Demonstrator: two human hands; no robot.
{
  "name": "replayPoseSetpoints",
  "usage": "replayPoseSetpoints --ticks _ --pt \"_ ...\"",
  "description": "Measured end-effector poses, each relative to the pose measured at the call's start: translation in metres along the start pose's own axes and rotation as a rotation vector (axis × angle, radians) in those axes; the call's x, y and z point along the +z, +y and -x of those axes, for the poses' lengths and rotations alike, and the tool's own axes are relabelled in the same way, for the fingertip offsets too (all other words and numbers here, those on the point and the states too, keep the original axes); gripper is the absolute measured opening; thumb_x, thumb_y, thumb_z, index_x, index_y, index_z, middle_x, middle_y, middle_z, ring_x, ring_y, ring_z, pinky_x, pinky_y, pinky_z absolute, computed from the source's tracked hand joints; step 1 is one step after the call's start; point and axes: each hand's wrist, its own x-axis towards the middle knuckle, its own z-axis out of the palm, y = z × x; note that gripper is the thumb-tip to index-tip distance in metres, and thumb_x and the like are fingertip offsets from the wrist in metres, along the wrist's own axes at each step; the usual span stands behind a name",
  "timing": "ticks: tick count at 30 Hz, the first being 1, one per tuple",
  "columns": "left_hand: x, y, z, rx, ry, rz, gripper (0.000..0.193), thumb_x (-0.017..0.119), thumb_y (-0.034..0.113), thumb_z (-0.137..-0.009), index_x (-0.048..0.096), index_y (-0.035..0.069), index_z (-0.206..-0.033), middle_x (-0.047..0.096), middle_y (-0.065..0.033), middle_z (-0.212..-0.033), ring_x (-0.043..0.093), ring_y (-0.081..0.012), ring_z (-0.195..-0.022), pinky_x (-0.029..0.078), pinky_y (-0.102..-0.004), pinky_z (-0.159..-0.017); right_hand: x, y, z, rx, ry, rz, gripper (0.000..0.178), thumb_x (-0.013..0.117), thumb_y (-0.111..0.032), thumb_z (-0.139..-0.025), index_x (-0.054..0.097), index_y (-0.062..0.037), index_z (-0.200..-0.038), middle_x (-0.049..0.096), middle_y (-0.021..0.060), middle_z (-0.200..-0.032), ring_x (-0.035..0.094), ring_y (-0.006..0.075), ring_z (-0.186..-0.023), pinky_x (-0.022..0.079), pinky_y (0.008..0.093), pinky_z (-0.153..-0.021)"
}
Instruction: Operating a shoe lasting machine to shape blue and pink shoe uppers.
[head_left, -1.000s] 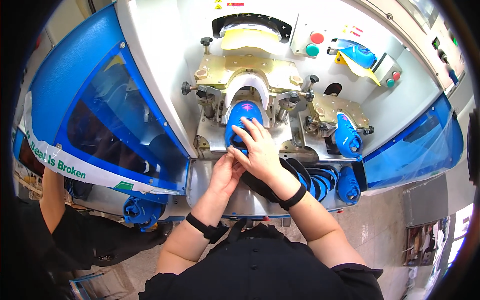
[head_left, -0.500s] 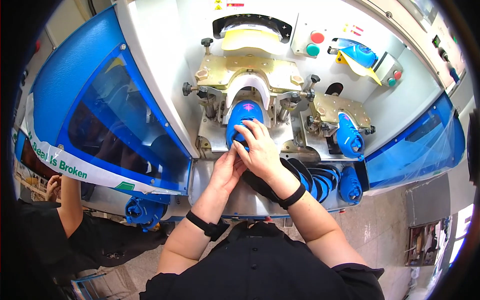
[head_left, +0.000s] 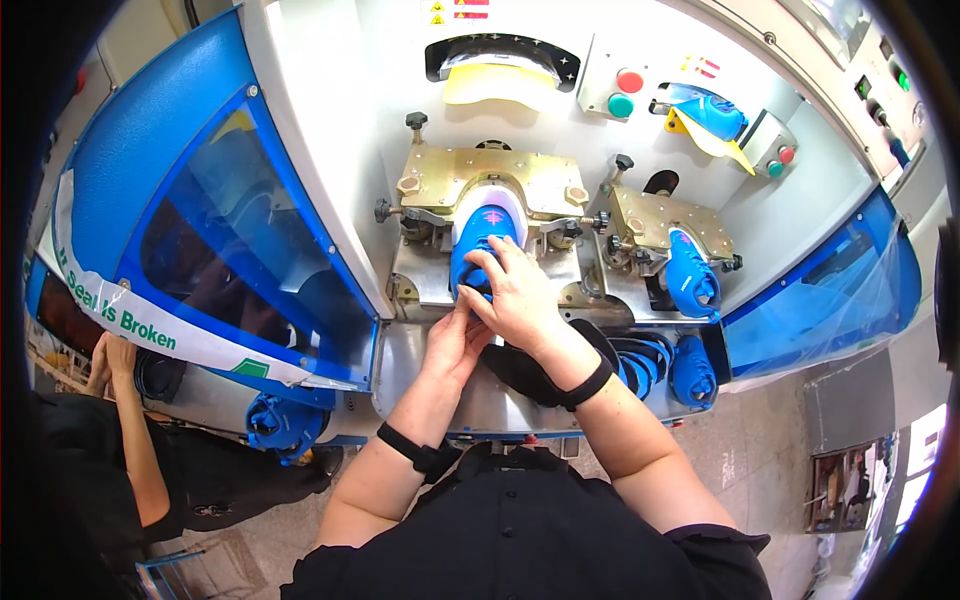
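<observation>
A blue shoe upper with a pink mark on its toe sits toe-first in the left press station. The brass-coloured clamp plate and its white U-shaped pad close around the toe. Over the lacing area, my right hand grips the upper with fingers curled at its opening. Below it, my left hand pinches the near end of the upper, its fingertips partly hidden by the right hand. In the right station, a second blue upper sits under another brass-coloured plate.
Several black and blue shoe pieces lie on the metal ledge beside my right wrist, with a blue upper at their right. Blue windowed doors flank both sides. Red and green buttons are on the back wall. A co-worker's arm is at left.
The left station's clamp plate and pad have come down around the toe of the upper. Both my hands keep hold of it. The co-worker's arm has shifted.
</observation>
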Motion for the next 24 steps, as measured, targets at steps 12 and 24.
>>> replayPoseSetpoints --ticks 12,24 --pt "-0.022 -0.019 -0.012 0.05 -0.028 0.035 0.046 0.063 0.041 -0.093 0.057 0.004 -0.119 0.063 -0.0076 -0.107 0.063 -0.0172 -0.097 0.054 -0.0348 -0.085 0.006 0.005 0.007 0.023 -0.065 -0.017 0.044 0.068 -0.038 -0.082 0.06 -0.0161 -0.119 0.054 0.0194 -0.131 0.052 0.039 -0.121 0.042 0.0507 -0.099" --pt "-0.061 -0.015 -0.072 0.148 -0.18 -0.197 0.058 0.048 0.046 -0.1 0.037 0.008 -0.142 0.046 -0.0076 -0.139 0.046 -0.0188 -0.126 0.034 -0.0352 -0.109 0.027 0.022 0.015 0.09 -0.046 -0.117 0.064 0.072 -0.052 -0.072 0.06 -0.0119 -0.12 0.045 0.0237 -0.138 0.035 0.0401 -0.135 0.03 0.056 -0.104"
